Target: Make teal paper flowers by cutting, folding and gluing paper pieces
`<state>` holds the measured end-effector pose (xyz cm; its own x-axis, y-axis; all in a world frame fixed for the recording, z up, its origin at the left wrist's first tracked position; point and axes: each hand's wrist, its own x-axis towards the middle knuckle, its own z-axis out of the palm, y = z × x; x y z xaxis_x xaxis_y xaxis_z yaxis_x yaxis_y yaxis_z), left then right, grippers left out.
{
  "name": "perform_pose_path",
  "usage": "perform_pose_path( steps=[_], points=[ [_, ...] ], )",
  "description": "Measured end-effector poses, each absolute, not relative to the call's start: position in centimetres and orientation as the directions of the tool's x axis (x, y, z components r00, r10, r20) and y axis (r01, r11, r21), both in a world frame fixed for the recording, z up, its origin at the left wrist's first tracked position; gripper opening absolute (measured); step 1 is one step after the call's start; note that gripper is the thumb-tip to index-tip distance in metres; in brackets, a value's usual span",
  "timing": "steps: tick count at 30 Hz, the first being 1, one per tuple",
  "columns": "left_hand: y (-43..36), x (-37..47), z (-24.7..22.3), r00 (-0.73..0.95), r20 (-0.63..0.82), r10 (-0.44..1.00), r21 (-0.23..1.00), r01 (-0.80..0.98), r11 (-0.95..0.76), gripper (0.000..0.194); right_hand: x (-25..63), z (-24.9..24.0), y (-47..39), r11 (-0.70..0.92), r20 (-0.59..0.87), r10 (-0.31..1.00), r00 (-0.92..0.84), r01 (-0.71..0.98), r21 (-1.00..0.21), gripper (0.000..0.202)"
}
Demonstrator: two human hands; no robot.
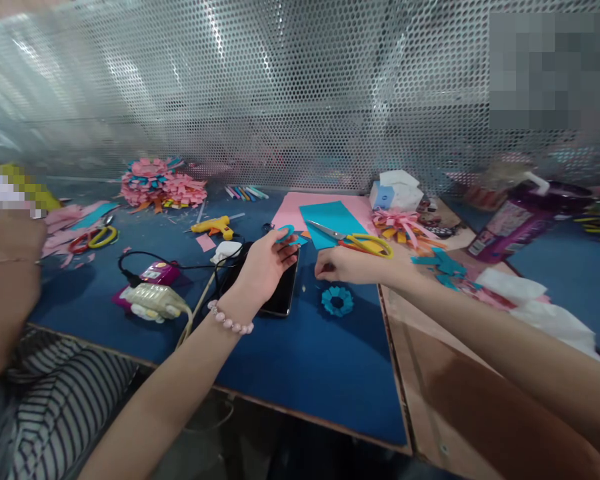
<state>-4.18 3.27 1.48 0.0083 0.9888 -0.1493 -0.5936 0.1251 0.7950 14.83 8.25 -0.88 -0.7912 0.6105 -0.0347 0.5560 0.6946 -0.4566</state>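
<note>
My left hand [267, 263] is raised over a dark phone [282, 293], its fingers curled round a small blue paper piece [286, 233]. To the right, my right hand [337, 265] is closed just above the table; what its fingertips pinch, if anything, is too small to make out. Below that hand lies a ring-shaped blue paper flower [337, 302]. Behind it, scissors with yellow and red handles [370, 245] rest on a blue sheet [335, 220], which overlaps pink sheets [290, 207].
A yellow glue gun [213, 228], a purple power adapter [161, 274] and cables lie left. Pink paper flowers [150, 183] stand behind. Right are a tissue box [396, 192], paper strips and a purple bottle [510, 223]. Another person's arm [10, 287] is at far left.
</note>
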Motion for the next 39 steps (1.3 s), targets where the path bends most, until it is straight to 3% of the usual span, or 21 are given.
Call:
perform_pose_path(
  steps=[6,12,17,25,32,39],
  points=[
    [3.1,-4.2,1.7,0.013,-0.147,0.989,0.800,-0.586,0.127,0.008,13.8,-0.1,7.4,0.792,-0.025,0.551,-0.834,0.532,-0.300,0.011],
    [2.9,-4.2,1.9,0.026,-0.130,0.991,0.797,-0.592,0.120,0.009,15.4,-0.4,8.0,0.678,-0.059,0.597,-0.800,0.542,-0.497,0.011],
    [2.8,-4.1,2.1,0.031,-0.113,0.993,0.796,-0.595,0.109,0.008,15.4,-0.3,7.7,0.704,-0.075,0.522,-0.850,0.478,-0.525,0.018],
    [2.8,-4.2,2.3,0.016,-0.119,0.993,0.800,-0.591,0.105,0.008,15.0,0.4,7.0,0.791,-0.026,0.489,-0.872,0.456,-0.408,0.015],
    [2.8,-4.2,2.3,0.011,-0.124,0.992,0.800,-0.590,0.106,0.006,15.7,-0.3,6.6,0.829,0.007,0.458,-0.889,0.425,-0.364,0.026],
    [2.8,-4.2,2.2,0.026,-0.100,0.995,0.804,-0.587,0.097,0.008,16.6,-0.3,5.6,0.881,-0.028,0.398,-0.917,0.391,-0.266,0.050]
  ],
)
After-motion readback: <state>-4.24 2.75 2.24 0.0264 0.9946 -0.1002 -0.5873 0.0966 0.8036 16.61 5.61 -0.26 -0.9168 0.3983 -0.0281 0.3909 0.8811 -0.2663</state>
